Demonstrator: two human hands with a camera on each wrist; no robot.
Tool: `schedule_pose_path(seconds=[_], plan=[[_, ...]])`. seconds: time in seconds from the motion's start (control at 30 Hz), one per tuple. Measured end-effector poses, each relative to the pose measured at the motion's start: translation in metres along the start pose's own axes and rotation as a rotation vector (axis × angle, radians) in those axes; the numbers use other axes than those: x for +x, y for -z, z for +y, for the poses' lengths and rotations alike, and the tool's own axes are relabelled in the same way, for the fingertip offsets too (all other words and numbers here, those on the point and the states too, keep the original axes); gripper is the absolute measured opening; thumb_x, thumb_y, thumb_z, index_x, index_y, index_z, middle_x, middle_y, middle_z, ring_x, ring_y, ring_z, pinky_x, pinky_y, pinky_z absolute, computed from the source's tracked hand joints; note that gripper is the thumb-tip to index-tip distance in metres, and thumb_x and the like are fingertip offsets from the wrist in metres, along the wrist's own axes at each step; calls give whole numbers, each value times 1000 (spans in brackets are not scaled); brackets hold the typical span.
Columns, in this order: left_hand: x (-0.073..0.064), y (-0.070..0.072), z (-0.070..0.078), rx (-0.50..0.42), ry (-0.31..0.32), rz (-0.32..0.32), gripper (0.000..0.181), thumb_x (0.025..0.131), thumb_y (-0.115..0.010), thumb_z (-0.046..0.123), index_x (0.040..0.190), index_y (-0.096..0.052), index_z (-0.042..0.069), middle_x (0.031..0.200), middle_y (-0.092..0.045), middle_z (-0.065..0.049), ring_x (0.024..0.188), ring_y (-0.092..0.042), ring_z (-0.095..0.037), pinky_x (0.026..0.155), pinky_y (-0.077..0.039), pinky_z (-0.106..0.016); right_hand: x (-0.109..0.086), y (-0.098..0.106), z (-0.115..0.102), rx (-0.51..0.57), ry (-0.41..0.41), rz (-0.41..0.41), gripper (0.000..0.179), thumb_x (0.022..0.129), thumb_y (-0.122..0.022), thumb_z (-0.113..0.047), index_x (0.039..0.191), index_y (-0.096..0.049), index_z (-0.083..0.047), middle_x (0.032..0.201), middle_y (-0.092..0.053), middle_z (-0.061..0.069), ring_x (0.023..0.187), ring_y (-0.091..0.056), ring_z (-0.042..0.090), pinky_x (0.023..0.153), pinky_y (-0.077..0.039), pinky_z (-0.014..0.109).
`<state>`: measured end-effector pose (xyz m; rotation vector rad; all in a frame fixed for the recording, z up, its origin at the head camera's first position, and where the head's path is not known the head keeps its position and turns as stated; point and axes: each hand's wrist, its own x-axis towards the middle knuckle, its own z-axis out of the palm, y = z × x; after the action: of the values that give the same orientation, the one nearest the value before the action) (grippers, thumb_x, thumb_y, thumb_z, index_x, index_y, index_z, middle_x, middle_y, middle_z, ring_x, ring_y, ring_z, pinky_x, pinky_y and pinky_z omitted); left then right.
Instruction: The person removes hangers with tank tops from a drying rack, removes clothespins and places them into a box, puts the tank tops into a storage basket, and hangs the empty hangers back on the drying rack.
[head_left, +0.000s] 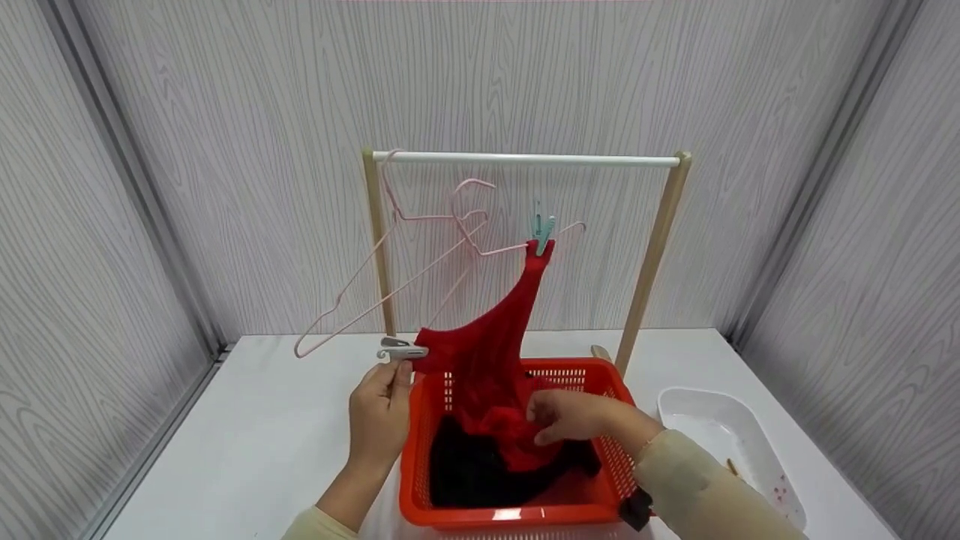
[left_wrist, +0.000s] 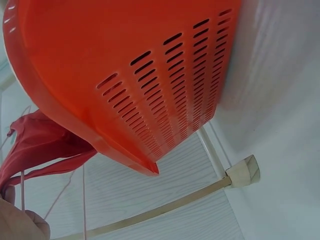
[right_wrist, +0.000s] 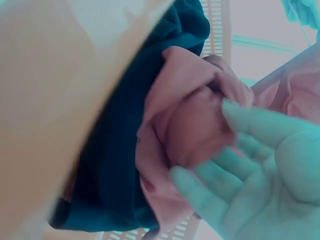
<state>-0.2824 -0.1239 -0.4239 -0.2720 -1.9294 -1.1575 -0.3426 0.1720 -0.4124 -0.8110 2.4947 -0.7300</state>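
Observation:
A red garment [head_left: 487, 345] hangs on a tilted pink hanger [head_left: 469, 232], its lower part trailing into a red basket [head_left: 411, 480]. A teal clothespin [head_left: 541, 234] clips its upper corner. A grey clothespin [head_left: 403, 350] sits at the left corner, where my left hand [head_left: 380, 412] pinches the garment between thumb and fingers. Inside the basket, my right hand [head_left: 574, 415] is at the bunched red cloth, with spread, slightly bent fingers [right_wrist: 200, 192] against the fabric in the right wrist view. Black cloth [head_left: 469, 469] lies beneath the red.
Behind the basket stands a rack with a white rod [head_left: 525, 159] and wooden legs [head_left: 654, 255]. Another pink hanger [head_left: 360, 274] hangs at the rod's left end. A white tray [head_left: 694, 395] stands to the right, partly behind my right sleeve [head_left: 705, 487].

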Motion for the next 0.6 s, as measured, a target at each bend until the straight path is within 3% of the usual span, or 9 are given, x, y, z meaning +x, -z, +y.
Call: schedule_pose_path(seconds=[0.13, 0.23, 0.37, 0.6], plan=[[-1, 2, -2, -22, 11, -25, 17, 101, -59, 12, 97, -75, 6, 75, -59, 1, 66, -49, -11, 55, -43, -21, -6, 0, -2, 46, -72, -138, 28, 93, -71, -18, 119, -61, -23, 112, -63, -4, 107, -57, 20, 101, -43, 50], [-2, 2, -3, -22, 28, -33, 18, 102, -59, 13, 96, -75, 7, 76, -60, 1, 68, -50, -10, 56, -44, -21, -11, 1, -4, 42, -85, -153, 32, 94, -69, -19, 125, -61, -24, 122, -62, -5, 118, -55, 20, 107, -39, 52], [-3, 3, -4, -15, 44, -41, 19, 102, -59, 15, 97, -75, 6, 75, -58, 3, 66, -48, -11, 55, -41, -22, -17, 4, -5, -2, -28, -92, 33, 95, -68, -22, 127, -63, -20, 119, -64, -5, 114, -58, 19, 105, -42, 50], [-3, 5, -5, -33, 22, -54, 18, 102, -59, 14, 96, -74, 6, 85, -68, -5, 75, -63, -12, 62, -50, -23, -28, 14, -3, -48, 124, 54, 28, 99, -63, -21, 124, -65, -9, 114, -67, 0, 106, -62, 18, 96, -49, 48]])
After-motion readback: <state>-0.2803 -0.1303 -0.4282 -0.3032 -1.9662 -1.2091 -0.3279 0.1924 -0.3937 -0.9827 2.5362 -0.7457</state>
